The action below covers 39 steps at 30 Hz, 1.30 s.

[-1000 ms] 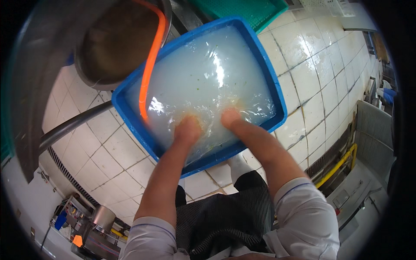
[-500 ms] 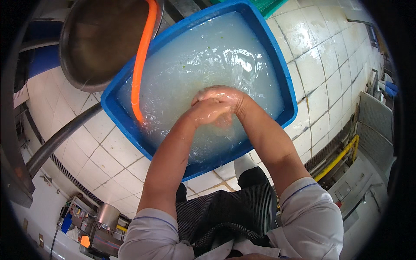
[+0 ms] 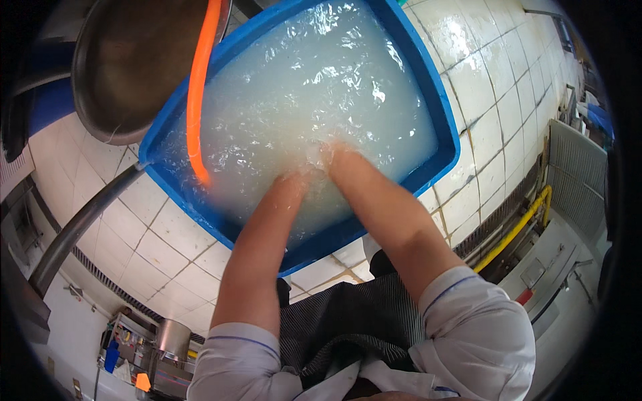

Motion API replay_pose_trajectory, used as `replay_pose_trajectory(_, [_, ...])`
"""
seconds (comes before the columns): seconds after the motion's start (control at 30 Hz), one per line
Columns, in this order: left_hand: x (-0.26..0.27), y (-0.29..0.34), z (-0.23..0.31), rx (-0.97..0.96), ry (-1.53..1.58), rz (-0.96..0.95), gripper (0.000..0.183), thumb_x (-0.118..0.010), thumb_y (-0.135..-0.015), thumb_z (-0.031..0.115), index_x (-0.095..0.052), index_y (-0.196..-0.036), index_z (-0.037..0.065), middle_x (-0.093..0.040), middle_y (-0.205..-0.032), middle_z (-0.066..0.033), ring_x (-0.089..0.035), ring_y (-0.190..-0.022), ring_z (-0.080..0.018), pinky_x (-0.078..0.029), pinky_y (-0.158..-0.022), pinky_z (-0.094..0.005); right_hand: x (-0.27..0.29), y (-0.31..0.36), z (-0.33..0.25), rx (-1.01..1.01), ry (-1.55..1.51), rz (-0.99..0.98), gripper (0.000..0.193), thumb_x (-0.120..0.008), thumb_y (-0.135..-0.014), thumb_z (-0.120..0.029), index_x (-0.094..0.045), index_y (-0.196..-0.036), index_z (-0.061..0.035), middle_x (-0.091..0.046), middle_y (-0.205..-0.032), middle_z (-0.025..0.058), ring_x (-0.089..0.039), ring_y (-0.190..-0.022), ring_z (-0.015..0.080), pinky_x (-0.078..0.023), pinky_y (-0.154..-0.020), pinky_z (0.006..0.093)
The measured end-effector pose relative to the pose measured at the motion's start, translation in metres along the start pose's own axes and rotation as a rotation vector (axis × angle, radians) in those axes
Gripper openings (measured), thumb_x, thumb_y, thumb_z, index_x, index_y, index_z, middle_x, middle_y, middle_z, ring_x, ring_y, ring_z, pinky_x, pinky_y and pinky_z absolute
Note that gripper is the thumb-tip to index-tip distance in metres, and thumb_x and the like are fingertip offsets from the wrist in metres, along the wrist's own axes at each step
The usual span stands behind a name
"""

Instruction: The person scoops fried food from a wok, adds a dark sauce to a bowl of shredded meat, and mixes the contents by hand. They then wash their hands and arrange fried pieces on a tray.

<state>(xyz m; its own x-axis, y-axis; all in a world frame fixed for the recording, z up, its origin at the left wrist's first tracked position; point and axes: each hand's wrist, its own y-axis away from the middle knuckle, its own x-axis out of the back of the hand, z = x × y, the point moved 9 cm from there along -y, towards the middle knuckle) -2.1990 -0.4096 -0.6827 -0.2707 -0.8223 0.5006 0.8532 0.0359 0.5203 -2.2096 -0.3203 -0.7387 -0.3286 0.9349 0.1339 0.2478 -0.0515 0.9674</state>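
Observation:
Both of my hands are under cloudy, whitish water (image 3: 267, 107) in a large blue plastic tub (image 3: 447, 127). My left hand (image 3: 294, 178) goes in at the wrist, and its fingers are hidden. Close beside it on the right, my right hand (image 3: 336, 151) is also sunk past the wrist, with splashing around it. What either hand touches below the surface cannot be seen. To the left of my hands, an orange hose (image 3: 194, 113) hangs over the tub's far edge, its lower end in the water.
A big round metal pan (image 3: 130, 73) holding brownish liquid stands at the far left. A dark metal bar (image 3: 87, 224) reaches the tub's left corner. White floor tiles (image 3: 485, 93) surround the tub. At the right is a yellow pipe (image 3: 515, 230) beside steel equipment.
My hands were pressed together at the water's surface with something pale beneath them; now they are plunged under and slightly apart. The view has shifted a little, and the water is more stirred.

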Motion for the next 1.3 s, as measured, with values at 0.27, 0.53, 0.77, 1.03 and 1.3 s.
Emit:
replay_pose_trajectory(0.27, [0.053,0.103,0.120,-0.934,-0.119,0.440,0.049,-0.071,-0.086,0.026,-0.061,-0.129,0.004,-0.065,-0.127,-0.0169,-0.062,-0.121,-0.0325,-0.042,-0.111,-0.0446,-0.081,0.015,-0.065,0.826,0.588,-0.105,0.041,-0.062,-0.094,-0.039,-0.066,-0.121,-0.0077,-0.069,-0.119,0.0157,-0.064,-0.116,0.0316,-0.053,-0.093,0.0510])
replay_pose_trajectory(0.53, [0.008,-0.006,0.012,-0.094,-0.207,-0.384,0.041,-0.072,-0.083,0.030,-0.064,-0.114,0.004,-0.071,-0.103,-0.0134,-0.070,-0.091,-0.0294,-0.054,-0.080,-0.0447,-0.058,0.013,-0.010,0.772,1.367,-0.387,0.039,-0.061,-0.096,-0.031,-0.069,-0.129,-0.0133,-0.068,-0.126,0.0174,-0.064,-0.117,0.0307,-0.051,-0.099,0.0440])
replay_pose_trajectory(0.77, [-0.018,-0.019,-0.018,0.141,-0.317,-0.465,0.041,-0.069,-0.086,0.034,-0.066,-0.114,0.005,-0.072,-0.099,-0.0127,-0.070,-0.086,-0.0279,-0.055,-0.079,-0.0435,-0.045,0.037,-0.044,1.046,0.625,-0.193,0.039,-0.064,-0.094,-0.034,-0.072,-0.124,-0.0100,-0.073,-0.111,0.0150,-0.069,-0.100,0.0304,-0.053,-0.093,0.0410])
replay_pose_trajectory(1.03, [-0.015,-0.007,0.011,0.171,0.575,-0.465,0.042,-0.066,-0.089,0.039,-0.069,-0.114,0.005,-0.074,-0.093,-0.0119,-0.071,-0.080,-0.0261,-0.056,-0.078,-0.0422,-0.032,0.024,-0.021,0.058,-0.228,-0.999,0.037,-0.057,-0.098,-0.033,-0.068,-0.117,-0.0033,-0.072,-0.103,0.0120,-0.068,-0.092,0.0246,-0.055,-0.089,0.0402])
replay_pose_trajectory(1.3, [-0.023,-0.035,-0.046,0.499,0.657,0.098,0.037,-0.056,-0.099,0.037,-0.067,-0.110,0.003,-0.073,-0.098,-0.0103,-0.070,-0.087,-0.0213,-0.055,-0.077,-0.0367,-0.035,-0.003,0.068,-0.029,-0.765,-0.043,0.032,-0.045,-0.105,-0.030,-0.065,-0.115,-0.0066,-0.067,-0.109,0.0099,-0.062,-0.100,0.0238,-0.051,-0.086,0.0427])
